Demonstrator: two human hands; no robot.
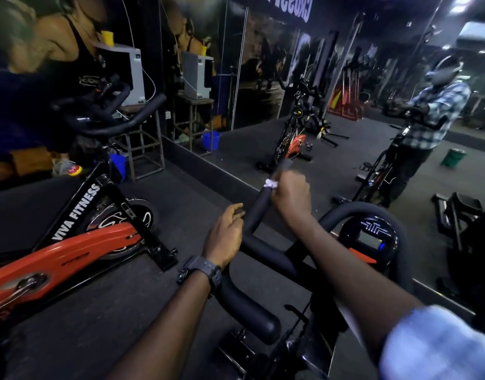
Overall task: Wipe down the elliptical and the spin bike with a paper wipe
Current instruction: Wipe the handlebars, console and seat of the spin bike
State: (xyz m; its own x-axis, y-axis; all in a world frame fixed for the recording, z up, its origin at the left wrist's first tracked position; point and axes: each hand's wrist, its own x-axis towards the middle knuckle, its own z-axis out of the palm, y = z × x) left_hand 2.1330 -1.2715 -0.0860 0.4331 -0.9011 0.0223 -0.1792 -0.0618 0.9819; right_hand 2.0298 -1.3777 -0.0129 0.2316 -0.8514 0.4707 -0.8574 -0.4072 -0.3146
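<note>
Dark rubber floor [197, 204] with a fine matte grain spreads under everything, and a long mirror wall [263, 78] runs along the far side, throwing back the gym in dim, glossy patches. Right in front of me is the spin bike [370, 237] I am working on, its handlebar [257, 209] a thick tube wrapped in smooth black foam that bends forward into a straight horn. My right hand [292, 194] is curled round that horn toward its far end, and its grip is closed on a crumpled white paper wipe [271, 184] that shows as a small wrinkled tuft pressed against the foam at my knuckles. My left hand [224, 235] sits nearer on the same bar, fingers loosely bent round the tube just below the right, with a chunky black watch [200, 271] of ribbed plastic on the wrist. A round black console [368, 239] with a small glowing screen sits inside the curved loop of the handlebar, to the right of my arms. A blurred pale blue sleeve [438, 344] covers my right forearm near the camera.

To the left stands another bike [71, 242], with a shiny orange shell, a black angular frame lettered VIVA FITNESS, and a chrome-edged flywheel. Beyond it, a metal stand carries a grey boxy unit [131, 75] with a yellow cup [107, 38] on top. A blue bucket [118, 165] sits on the floor by the stand.
</note>
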